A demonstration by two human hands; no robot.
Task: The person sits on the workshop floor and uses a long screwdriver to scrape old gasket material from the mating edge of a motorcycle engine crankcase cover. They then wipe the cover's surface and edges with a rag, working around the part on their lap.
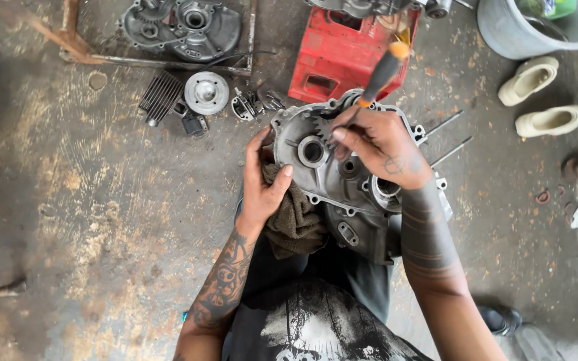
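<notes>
The crankcase (pixel 342 180) is propped on the lap over the stained floor (pixel 88 220), steadied at its near rim by the left hand (pixel 262 184), which is closed on a brown rag (pixel 296 217). A screwdriver (pixel 379 75) with an orange-and-black handle is gripped tight in the right hand (pixel 379 144), worked in beside the gear (pixel 322 130). The casting is judged heavy, stiff and probably oily, best held by its rim through the cloth; the tip is hidden behind the fingers, and the lower edge by the forearm.
</notes>
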